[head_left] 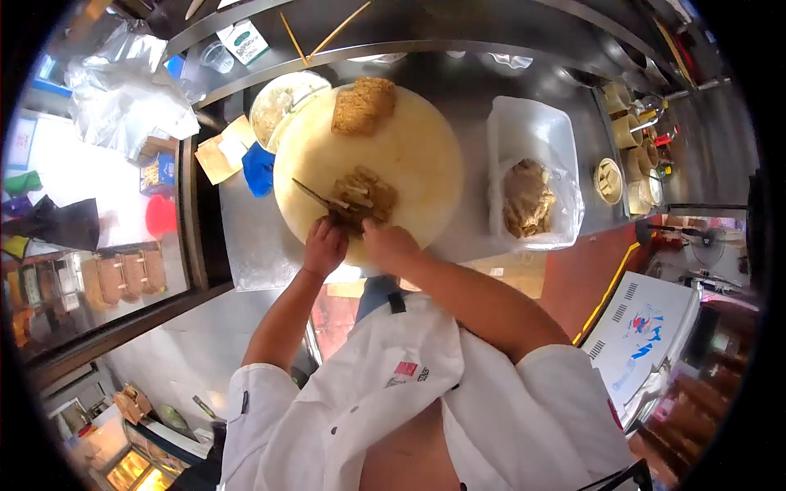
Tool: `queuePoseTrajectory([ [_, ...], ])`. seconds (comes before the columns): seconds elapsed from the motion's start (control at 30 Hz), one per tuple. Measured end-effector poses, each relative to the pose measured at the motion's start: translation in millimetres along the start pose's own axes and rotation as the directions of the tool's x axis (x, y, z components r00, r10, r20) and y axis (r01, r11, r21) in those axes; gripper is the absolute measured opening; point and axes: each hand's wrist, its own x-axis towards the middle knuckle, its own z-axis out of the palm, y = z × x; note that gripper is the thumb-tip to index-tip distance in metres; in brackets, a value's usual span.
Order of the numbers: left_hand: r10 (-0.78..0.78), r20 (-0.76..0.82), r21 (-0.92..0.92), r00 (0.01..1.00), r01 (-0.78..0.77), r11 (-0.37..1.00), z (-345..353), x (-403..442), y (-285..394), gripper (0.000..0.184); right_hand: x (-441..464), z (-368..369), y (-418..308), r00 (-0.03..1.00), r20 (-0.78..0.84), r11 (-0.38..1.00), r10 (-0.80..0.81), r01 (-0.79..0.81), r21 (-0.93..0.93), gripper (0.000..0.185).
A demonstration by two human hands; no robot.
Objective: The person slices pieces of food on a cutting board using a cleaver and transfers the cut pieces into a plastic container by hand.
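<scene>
A round pale cutting board (430,164) carries a pile of brown sliced food (368,190) near its front. A dark narrow blade (311,194) slants over the board, left of the pile, and runs toward my right hand (389,244). The fingers of my right hand are closed at the end of that line, around what looks like the knife's handle. Close beside it, my left hand (326,245) has its fingers bent together at the board's front edge; what they hold is hidden. A browned, block-like piece of food (363,106) lies at the back of the board.
Right of the board is a clear plastic bin (534,123) with brown food inside. A tub of pale food (282,102) and a blue cloth (258,169) sit to the left. A metal shelf edge (409,47) crosses behind; a small round bowl (607,182) stands far right.
</scene>
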Motion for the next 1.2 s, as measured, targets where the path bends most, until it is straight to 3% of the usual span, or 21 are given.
queuePoseTrajectory([
  [0.07,0.007,0.019,0.006,1.000,-0.007,1.000,-2.6,3.8,-0.9,0.016,2.4,-3.8,15.7,0.998,-0.051,0.999,0.047,-0.046,0.017,0.017],
  [0.17,-0.249,-0.020,0.003,0.968,0.249,0.968,-3.5,-22.4,-1.3,0.030,-28.0,-33.1,30.3,0.991,-0.131,1.000,0.005,-0.001,0.030,0.023],
  [0.2,-0.257,-0.018,0.004,0.966,0.257,0.966,-4.9,-22.8,4.0,0.030,-41.6,-45.4,33.8,0.989,-0.150,0.999,-0.014,0.019,0.031,0.025],
  [0.3,-0.374,-0.030,0.028,0.927,0.375,0.927,-6.2,-14.1,16.3,0.074,-67.2,-66.6,53.1,0.980,-0.163,0.979,0.112,-0.081,0.187,0.026],
  [0.37,-0.418,0.027,0.033,0.908,0.418,0.908,-7.1,3.6,31.7,0.103,-76.1,-60.4,76.8,0.929,-0.345,0.950,0.131,-0.019,0.311,0.027],
  [0.4,-0.435,0.069,0.026,0.898,0.434,0.900,-5.2,15.4,39.9,0.116,-79.1,-59.2,86.6,0.931,-0.343,0.951,0.126,-0.015,0.309,0.027],
  [0.5,-0.453,0.113,0.039,0.885,0.451,0.892,15.5,34.1,37.2,0.130,-82.9,-56.1,108.7,0.908,-0.204,0.817,0.366,-0.208,0.538,0.027],
  [0.6,-0.455,0.099,0.036,0.885,0.453,0.891,29.4,51.4,40.9,0.125,-83.8,-38.8,128.4,0.875,-0.048,0.626,0.483,-0.307,0.717,0.028],
  [0.8,-0.404,0.079,0.076,0.912,0.398,0.914,42.4,60.6,47.2,0.106,-55.6,-10.7,125.2,0.874,0.083,0.401,0.478,-0.301,0.865,0.029],
  [0.9,-0.353,0.042,0.106,0.935,0.348,0.932,42.0,62.3,54.5,0.092,-32.7,21.2,114.8,0.928,-0.019,0.582,0.373,-0.218,0.783,0.035],
  [1.1,-0.372,-0.129,-0.027,0.919,0.372,0.928,51.5,63.3,54.6,0.063,-13.3,39.4,55.2,0.968,0.003,0.534,0.252,-0.141,0.834,0.046],
  [1.2,-0.418,-0.200,-0.125,0.886,0.400,0.908,50.5,59.7,53.6,0.054,-9.9,38.6,44.8,0.947,0.178,0.418,0.267,-0.280,0.864,0.031],
])
